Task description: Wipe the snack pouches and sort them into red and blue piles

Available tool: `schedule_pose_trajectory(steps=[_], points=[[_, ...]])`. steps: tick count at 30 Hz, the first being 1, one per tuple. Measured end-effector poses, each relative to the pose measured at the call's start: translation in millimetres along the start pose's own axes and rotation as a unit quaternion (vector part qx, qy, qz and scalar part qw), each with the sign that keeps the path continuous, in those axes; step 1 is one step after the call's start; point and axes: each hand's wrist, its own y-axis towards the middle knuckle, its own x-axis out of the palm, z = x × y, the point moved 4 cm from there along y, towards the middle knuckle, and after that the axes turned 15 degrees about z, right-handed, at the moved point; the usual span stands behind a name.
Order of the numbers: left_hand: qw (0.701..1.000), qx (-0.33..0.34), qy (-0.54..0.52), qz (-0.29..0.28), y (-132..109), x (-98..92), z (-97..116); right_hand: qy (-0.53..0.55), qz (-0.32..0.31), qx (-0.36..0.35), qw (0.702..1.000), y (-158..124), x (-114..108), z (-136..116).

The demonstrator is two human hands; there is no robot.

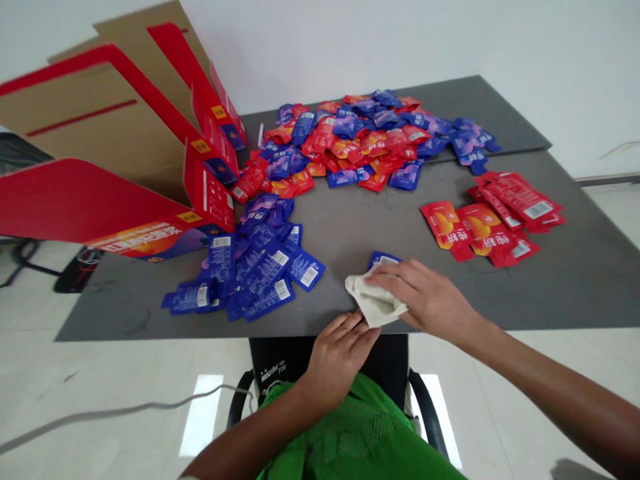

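Counter (360, 227): one, grey top, carrying all items below; the white cloth serves as reference point throughout. Carton (100, 127): one, large, red and tan cardboard, opened with flaps spread, lying on its side far to the left of the white cloth and overhanging the counter's edge. Mixed heap of sachets (350, 137): many, red and blue, loosely piled well beyond the white cloth. Blue sachets (270, 263): a loose group, barcodes showing on several, left of the white cloth. Red sachets (503, 217): a smaller overlapping group, beyond and to the right of the white cloth. Chair (390, 357): black, directly behind the white cloth, with a green mesh garment (350, 433) on the person seated there. Right hand (425, 297): over the white cloth, its fingers (395, 277) curved across the top and holding it. Left hand (337, 357): just below the white cloth, its fingers (350, 330) nearly straight, loosely together and empty; whether they touch the white cloth cannot be told. White cloth (375, 303): one, crumpled, held on the counter. Single blue sachet (384, 259): partly covered by the far edge of the white cloth.
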Motion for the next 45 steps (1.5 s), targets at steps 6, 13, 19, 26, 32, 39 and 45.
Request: schedule_pose_trajectory(steps=[6, 13, 19, 26, 32, 39, 45], points=[[1.0, 0.01, 0.006, -0.013, -3.0, 1.4, -0.4, -0.019, -0.016, 0.02, 0.999, -5.3, 21.5, 26.5], [1.0, 0.008, 0.009, -0.01, -5.3, 1.8, -1.4, -0.131, 0.042, 0.047, 0.989, 37.5, 0.1, 79.9], [1.0, 0.008, -0.006, 0.005, -0.8, 0.9, -0.7, -0.046, 0.077, 0.006, 0.996, 11.7, -16.6, 7.2], [1.0, 0.011, -0.004, -0.011, -0.9, 0.3, -0.6, -0.015, -0.007, 0.021, 1.0, -5.5, 19.8, 16.6], [1.0, 0.003, 0.002, -0.003, -3.4, 0.5, -0.7, -0.125, 0.017, 0.059, 0.99, 37.9, 8.5, 88.9], [1.0, 0.001, -0.009, -0.013, -2.4, 0.7, -0.9, -0.075, 0.107, 0.043, 0.99, 21.8, -24.7, 25.8], [1.0, -0.004, -0.016, -0.009, 0.3, -0.3, -1.1, 0.005, -0.005, -0.007, 1.0, -15.6, 9.9, -16.2]])
